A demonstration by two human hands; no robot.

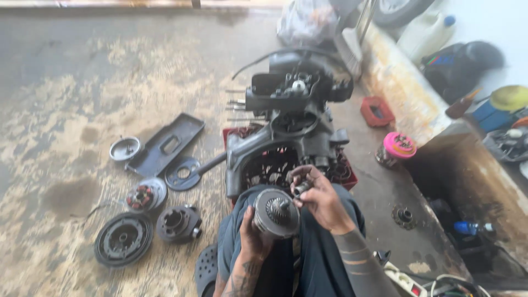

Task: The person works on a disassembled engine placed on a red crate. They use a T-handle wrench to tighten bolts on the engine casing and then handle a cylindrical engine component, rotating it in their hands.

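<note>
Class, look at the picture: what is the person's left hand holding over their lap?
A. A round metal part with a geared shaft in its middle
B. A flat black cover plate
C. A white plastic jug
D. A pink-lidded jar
A: the left hand grips a round metal drum with a toothed shaft at its centre, while the right hand holds a small metal piece beside it.
</note>
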